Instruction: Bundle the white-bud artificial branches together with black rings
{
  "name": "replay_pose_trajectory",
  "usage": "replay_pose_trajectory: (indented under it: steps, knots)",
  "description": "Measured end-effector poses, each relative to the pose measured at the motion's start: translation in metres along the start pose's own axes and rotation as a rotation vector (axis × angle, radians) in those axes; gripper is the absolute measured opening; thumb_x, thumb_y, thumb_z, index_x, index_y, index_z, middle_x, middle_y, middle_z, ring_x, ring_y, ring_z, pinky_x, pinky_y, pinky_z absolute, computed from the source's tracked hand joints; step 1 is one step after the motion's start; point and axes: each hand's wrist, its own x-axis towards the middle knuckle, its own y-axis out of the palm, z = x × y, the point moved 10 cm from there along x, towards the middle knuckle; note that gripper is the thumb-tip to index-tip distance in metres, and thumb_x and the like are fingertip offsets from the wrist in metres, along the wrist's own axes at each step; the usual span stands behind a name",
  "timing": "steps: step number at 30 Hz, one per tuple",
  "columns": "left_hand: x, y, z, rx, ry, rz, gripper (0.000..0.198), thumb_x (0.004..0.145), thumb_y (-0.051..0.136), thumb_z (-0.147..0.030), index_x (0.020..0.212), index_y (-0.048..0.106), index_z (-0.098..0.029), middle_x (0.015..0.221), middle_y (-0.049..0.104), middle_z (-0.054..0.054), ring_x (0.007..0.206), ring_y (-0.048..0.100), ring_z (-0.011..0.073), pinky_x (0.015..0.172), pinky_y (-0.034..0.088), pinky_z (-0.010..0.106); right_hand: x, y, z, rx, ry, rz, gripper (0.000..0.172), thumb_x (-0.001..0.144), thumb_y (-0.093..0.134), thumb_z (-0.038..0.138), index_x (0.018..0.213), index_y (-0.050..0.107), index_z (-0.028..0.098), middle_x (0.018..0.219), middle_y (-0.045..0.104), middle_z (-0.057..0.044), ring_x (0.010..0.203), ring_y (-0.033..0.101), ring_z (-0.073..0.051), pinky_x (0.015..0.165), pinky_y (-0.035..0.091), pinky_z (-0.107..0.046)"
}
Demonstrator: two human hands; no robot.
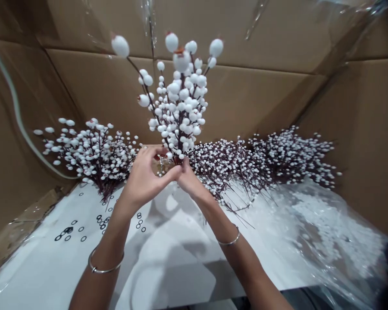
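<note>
Upright in front of me stands a bunch of white artificial berry stems (181, 103), its dark stems gathered low down. My right hand (188, 178) is closed around the stems near their lower end. My left hand (148, 174) curves about the same spot from the left, its thumb pressed against the stems and its fingers bent beside the lowest berries. The stem ends are hidden by both hands. Small black rubber rings (67, 230) lie scattered on the white tabletop (168, 267), left of and below my left hand.
A gathered berry bunch (97, 150) lies at the back left. Several berry stems (233, 161) are heaped at the back right. Clear plastic wrapping holding white bits (336, 228) covers the right side. Brown cardboard walls (258, 99) enclose the table, and a pale cable (16, 103) runs down the left.
</note>
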Motion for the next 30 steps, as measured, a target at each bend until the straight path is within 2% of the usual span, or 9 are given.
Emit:
replay_pose_trajectory:
  steps: [2,5,8,11,15,18,20,25,30]
  knots:
    - [0.002,-0.003,0.014,-0.004,-0.082,-0.062,0.033,0.072,0.076,-0.041,0.093,0.064,-0.019,0.097,0.067,0.007,0.090,0.060,0.0230,0.082,0.046,0.036,0.001,-0.002,-0.003,-0.006,-0.022,-0.029,0.046,0.079,0.068,0.031,0.113,0.039,0.023,0.126,0.057,-0.010,0.116,0.055,-0.022,0.103,0.044,-0.041]
    - [0.007,0.005,0.038,-0.269,-0.203,-0.034,0.031,0.071,0.077,-0.039,0.087,0.060,-0.019,0.088,0.067,0.005,0.083,0.063,0.0203,0.075,0.049,0.032,0.002,-0.004,-0.007,0.021,-0.004,-0.078,0.040,0.083,0.065,0.032,0.110,0.037,0.023,0.118,0.058,-0.008,0.113,0.056,-0.022,0.103,0.043,-0.042]
    - [0.011,0.014,0.059,-0.594,-0.301,0.022,0.036,0.065,0.082,-0.035,0.086,0.058,-0.019,0.084,0.067,0.003,0.078,0.066,0.0184,0.072,0.051,0.029,0.002,0.001,-0.004,0.099,0.020,-0.073,0.032,0.084,0.063,0.028,0.105,0.039,0.024,0.099,0.059,-0.002,0.094,0.057,-0.018,0.086,0.048,-0.036]
    - [0.012,0.010,0.072,-0.685,-0.360,-0.039,0.037,0.066,0.082,-0.038,0.086,0.058,-0.019,0.076,0.067,0.002,0.071,0.065,0.0165,0.068,0.051,0.027,0.000,0.010,0.001,0.196,0.068,-0.021,0.026,0.082,0.061,0.020,0.099,0.041,0.025,0.079,0.051,0.004,0.068,0.048,-0.013,0.062,0.041,-0.027]
    - [0.012,-0.004,0.060,-0.562,-0.263,-0.160,0.034,0.068,0.082,-0.041,0.082,0.062,-0.017,0.078,0.067,0.004,0.072,0.064,0.0150,0.067,0.049,0.025,-0.004,0.021,0.011,0.356,0.094,0.071,0.021,0.079,0.057,0.015,0.092,0.042,0.023,0.071,0.042,0.006,0.055,0.031,-0.009,0.052,0.025,-0.024]
    - [0.008,-0.016,0.046,-0.485,-0.172,-0.294,0.034,0.067,0.084,-0.036,0.080,0.059,-0.018,0.079,0.066,0.002,0.074,0.063,0.0136,0.069,0.049,0.024,-0.006,0.030,0.014,0.435,0.088,0.159,0.015,0.080,0.057,0.019,0.082,0.042,0.021,0.064,0.033,0.007,0.053,0.027,-0.008,0.051,0.023,-0.025]
    - [0.006,-0.016,0.043,-0.509,-0.170,-0.332,0.036,0.066,0.084,-0.034,0.081,0.055,-0.019,0.079,0.066,0.002,0.074,0.064,0.0135,0.068,0.049,0.023,-0.007,0.036,0.015,0.446,0.075,0.214,0.017,0.081,0.057,0.022,0.075,0.041,0.020,0.061,0.028,0.008,0.053,0.025,-0.008,0.051,0.022,-0.025]
    - [0.006,-0.009,0.040,-0.465,-0.182,-0.246,0.031,0.069,0.082,-0.038,0.081,0.061,-0.017,0.076,0.066,0.003,0.067,0.061,0.0134,0.061,0.047,0.024,-0.007,0.040,0.013,0.459,0.081,0.241,0.012,0.075,0.058,0.019,0.076,0.046,0.019,0.060,0.028,0.009,0.051,0.025,-0.007,0.050,0.020,-0.026]
    - [0.004,-0.013,0.037,-0.321,-0.155,-0.195,0.027,0.075,0.075,-0.041,0.073,0.065,-0.017,0.068,0.064,0.003,0.059,0.053,0.0130,0.054,0.041,0.024,-0.009,0.040,0.010,0.432,0.094,0.223,0.015,0.072,0.062,0.018,0.079,0.048,0.019,0.063,0.035,0.007,0.052,0.026,-0.007,0.050,0.021,-0.026]
